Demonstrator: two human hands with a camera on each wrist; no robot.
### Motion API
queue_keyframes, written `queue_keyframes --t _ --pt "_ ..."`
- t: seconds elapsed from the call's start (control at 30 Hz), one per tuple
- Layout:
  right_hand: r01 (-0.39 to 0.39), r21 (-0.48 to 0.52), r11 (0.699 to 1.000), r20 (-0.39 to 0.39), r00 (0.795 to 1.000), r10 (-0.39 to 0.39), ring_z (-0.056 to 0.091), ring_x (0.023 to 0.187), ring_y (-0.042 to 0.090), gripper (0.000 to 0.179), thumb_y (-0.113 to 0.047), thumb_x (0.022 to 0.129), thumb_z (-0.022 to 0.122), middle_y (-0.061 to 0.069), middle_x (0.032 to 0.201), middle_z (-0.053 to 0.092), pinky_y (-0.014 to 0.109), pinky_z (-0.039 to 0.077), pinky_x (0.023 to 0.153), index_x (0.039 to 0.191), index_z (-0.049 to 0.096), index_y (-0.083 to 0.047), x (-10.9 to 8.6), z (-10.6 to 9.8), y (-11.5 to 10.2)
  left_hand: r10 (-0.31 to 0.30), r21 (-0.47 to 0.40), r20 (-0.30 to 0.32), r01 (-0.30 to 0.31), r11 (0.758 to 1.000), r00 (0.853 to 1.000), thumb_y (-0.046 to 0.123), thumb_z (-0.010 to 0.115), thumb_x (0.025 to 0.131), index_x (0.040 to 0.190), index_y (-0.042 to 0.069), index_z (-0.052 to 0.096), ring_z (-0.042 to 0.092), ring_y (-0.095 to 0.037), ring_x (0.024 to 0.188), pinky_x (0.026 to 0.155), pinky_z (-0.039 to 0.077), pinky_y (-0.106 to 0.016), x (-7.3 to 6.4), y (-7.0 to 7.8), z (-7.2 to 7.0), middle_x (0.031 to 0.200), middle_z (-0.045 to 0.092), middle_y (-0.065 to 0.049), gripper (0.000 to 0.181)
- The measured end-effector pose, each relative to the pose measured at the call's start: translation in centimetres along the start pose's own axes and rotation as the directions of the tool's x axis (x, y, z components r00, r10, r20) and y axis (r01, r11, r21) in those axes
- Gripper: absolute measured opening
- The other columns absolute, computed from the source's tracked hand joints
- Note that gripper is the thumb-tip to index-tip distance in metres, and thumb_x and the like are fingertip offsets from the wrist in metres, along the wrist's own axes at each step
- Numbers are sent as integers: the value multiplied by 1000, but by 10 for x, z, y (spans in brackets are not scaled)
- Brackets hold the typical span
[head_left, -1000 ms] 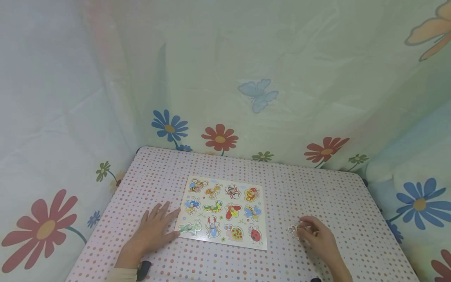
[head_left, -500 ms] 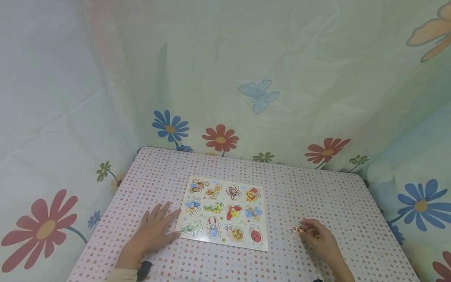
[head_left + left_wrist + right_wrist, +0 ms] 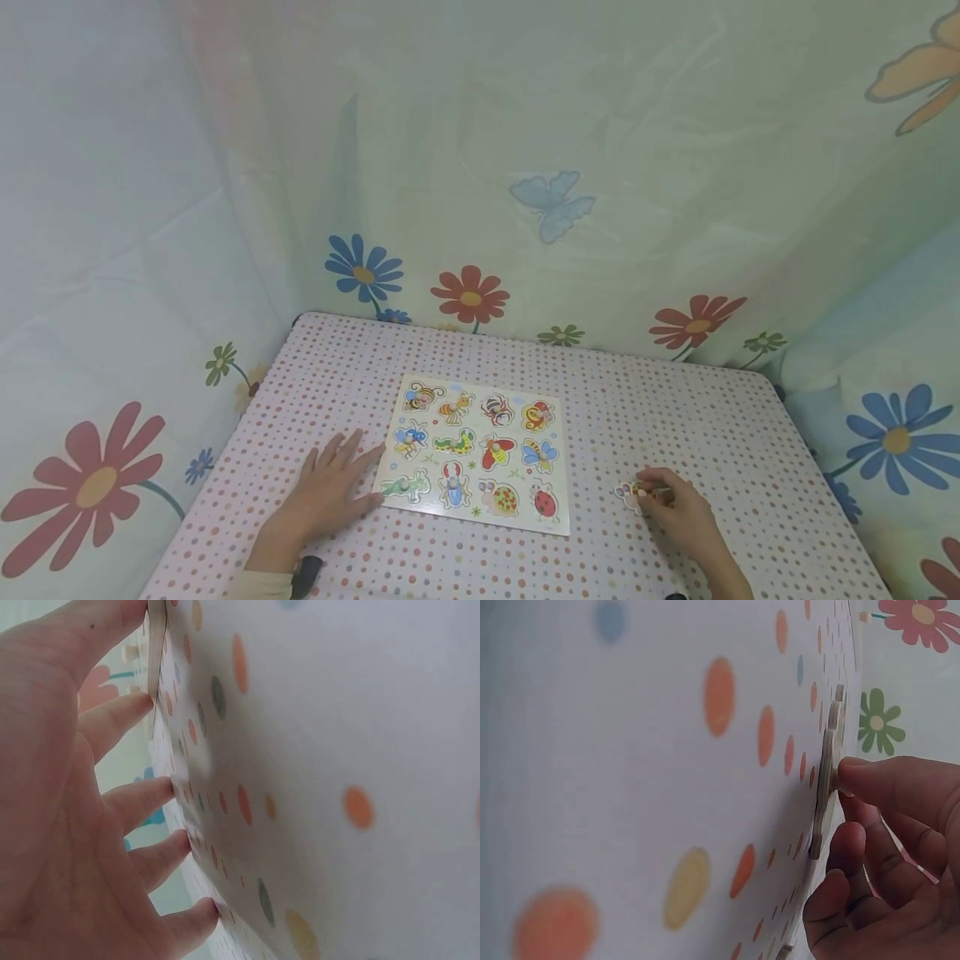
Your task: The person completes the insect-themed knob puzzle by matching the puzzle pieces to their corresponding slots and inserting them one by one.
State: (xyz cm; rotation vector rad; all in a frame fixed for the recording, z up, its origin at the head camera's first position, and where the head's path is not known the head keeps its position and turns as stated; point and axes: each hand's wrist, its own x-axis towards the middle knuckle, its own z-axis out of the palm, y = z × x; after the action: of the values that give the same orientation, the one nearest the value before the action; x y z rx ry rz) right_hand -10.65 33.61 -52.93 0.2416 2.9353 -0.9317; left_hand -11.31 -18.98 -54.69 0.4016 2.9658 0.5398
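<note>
A white wooden puzzle board [image 3: 491, 521] with colourful insect figures lies on the table; round knobs show on several of them. My left hand [image 3: 324, 492] rests beside it with the fingers spread, thumb and index finger touching its left edge. In the left wrist view the spread fingers [image 3: 139, 802] stand with their tips on the tabletop. Right of the board, my right hand [image 3: 678, 508] pinches a small knobbed puzzle piece [image 3: 627, 493] between thumb and fingers. The right wrist view shows this puzzle piece [image 3: 827, 780] edge-on, close against the tabletop. Fingers hide part of its picture.
A dotted cloth covers the table [image 3: 720, 417]. Part of another flat wooden edge [image 3: 784, 952] shows low in the right wrist view. Behind the table hangs a flower-printed curtain [image 3: 420, 167], which also runs along both sides.
The right hand has shifted very slightly at the puzzle piece, and more of the piece's coloured face shows. The left hand and the board have stayed in place.
</note>
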Motion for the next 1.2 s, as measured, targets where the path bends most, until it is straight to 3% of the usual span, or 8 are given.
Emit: queue_keyframes --t 0.43,0.7,1.2 --pt "-9 -35 999 -43 999 7 61 85 22 39 -6 85 76 12 101 69 32 51 68 121 60 0 -1 2 -9 3 4 3 -3 1000 1000 52 66 91 153 25 44 18 -44 148 114 10 -70 0 3 -4 162 25 -15 71" --pt "90 -12 996 -30 995 -90 56 73 16 43 -7 83 79 10 99 69 24 46 54 121 61 -1 -8 5 -25 -10 7 13 10 1000 1000 53 66 91 153 25 44 17 -44 148 113 9 -70 0 4 -4 162 25 -15 71" --pt "147 112 983 -5 989 -148 51 65 13 37 -3 80 80 0 92 67 23 45 49 114 66 -9 -10 39 -69 -13 2 10 13 1000 1000 51 68 91 152 24 45 18 -44 147 113 10 -70 -1 4 -5 162 26 -16 71"
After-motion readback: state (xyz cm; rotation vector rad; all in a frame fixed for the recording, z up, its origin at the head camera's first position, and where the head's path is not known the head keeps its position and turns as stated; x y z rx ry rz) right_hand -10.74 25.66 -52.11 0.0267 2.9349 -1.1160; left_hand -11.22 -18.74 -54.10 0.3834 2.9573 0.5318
